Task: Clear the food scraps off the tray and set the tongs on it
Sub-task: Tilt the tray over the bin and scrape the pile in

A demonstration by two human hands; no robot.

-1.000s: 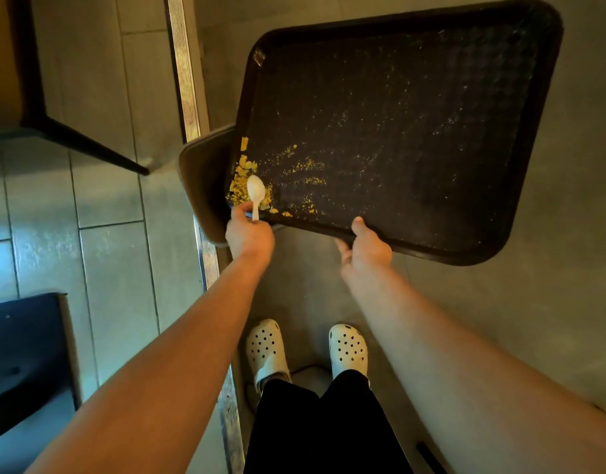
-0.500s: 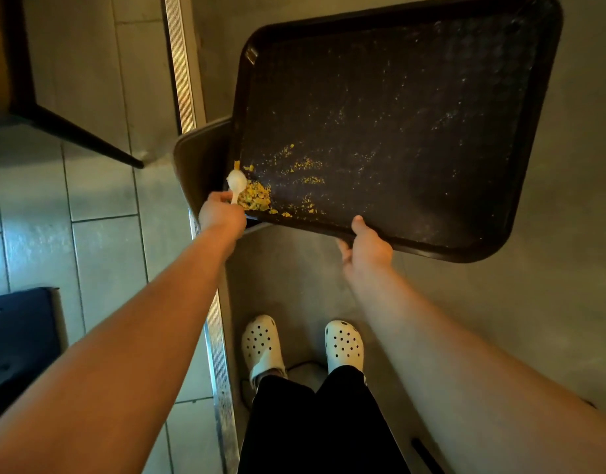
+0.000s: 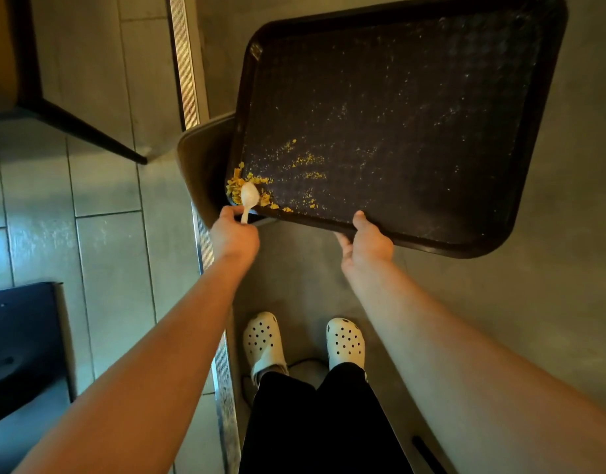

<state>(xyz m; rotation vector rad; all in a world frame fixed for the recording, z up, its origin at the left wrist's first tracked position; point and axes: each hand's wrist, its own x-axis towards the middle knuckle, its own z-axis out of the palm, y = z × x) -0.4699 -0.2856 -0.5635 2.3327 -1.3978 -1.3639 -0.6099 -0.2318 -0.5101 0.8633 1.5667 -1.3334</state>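
A dark brown tray (image 3: 431, 234) is held out over the floor, its near-left corner above a brown bin (image 3: 199, 165). My right hand (image 3: 368, 239) grips the tray's near rim, thumb on top. My left hand (image 3: 233, 230) holds a white plastic spoon (image 3: 248, 198) whose bowl lies in a pile of yellow food scraps (image 3: 247, 188) at the tray's near-left corner. Fine yellow crumbs (image 3: 308, 165) are scattered further in. No tongs are in view.
A dark chair leg (image 3: 86, 131) slants across the tiled floor at upper left. A dark seat or box (image 3: 21, 343) stands at lower left. A metal floor strip (image 3: 205, 254) runs between tiles and grey floor. My feet in white clogs (image 3: 305, 340) stand below the tray.
The spoon has swept back right into the scrap pile at the tray's corner, after reaching the left rim half a second ago. My right hand has kept its grip on the tray.
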